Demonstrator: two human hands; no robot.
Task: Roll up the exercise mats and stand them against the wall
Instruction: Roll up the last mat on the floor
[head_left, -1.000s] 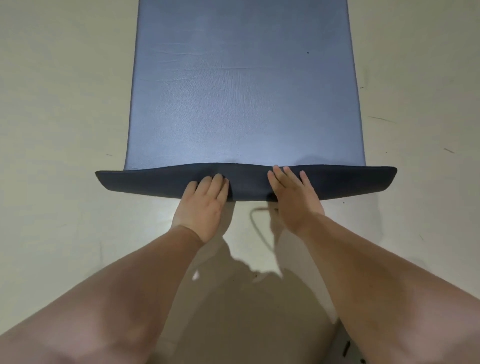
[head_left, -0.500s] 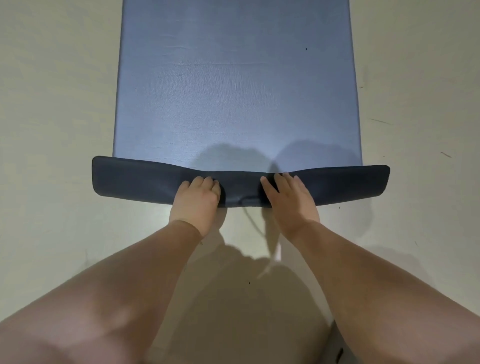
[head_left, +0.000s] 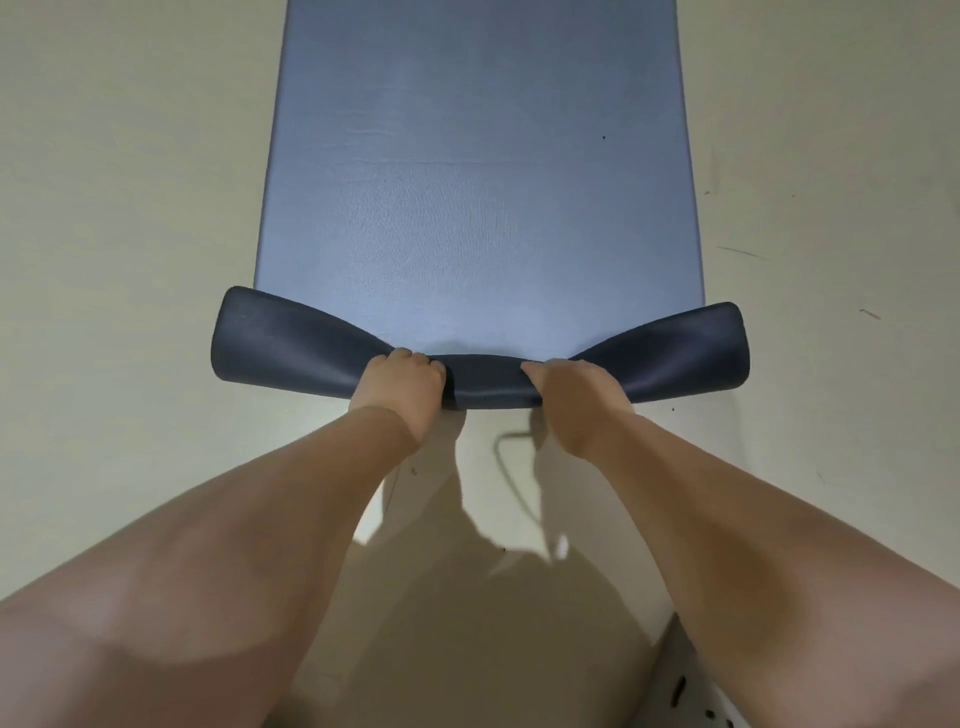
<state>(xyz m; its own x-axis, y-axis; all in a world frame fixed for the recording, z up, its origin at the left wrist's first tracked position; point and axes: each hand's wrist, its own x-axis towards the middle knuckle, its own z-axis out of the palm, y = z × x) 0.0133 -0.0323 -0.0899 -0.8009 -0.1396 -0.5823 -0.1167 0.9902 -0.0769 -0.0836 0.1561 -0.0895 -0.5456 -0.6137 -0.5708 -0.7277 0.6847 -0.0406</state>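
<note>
A blue exercise mat (head_left: 478, 171) lies flat on the pale floor and runs away from me. Its near end is turned over into a short dark roll (head_left: 291, 353) that flares at both ends and is squeezed tight in the middle. My left hand (head_left: 402, 387) grips the roll left of centre, fingers curled over its top. My right hand (head_left: 571, 395) grips it right of centre in the same way. Both forearms reach forward from the bottom of the view.
Pale floor (head_left: 130, 208) surrounds the mat on both sides, with a few dark scuff marks (head_left: 740, 252) on the right. A thin curved cord (head_left: 511, 467) lies on the floor between my wrists. My shadow falls on the floor below.
Both hands went from lying flat on the folded edge to curling around it. The fold has turned further over onto the mat and its ends have lifted and flared.
</note>
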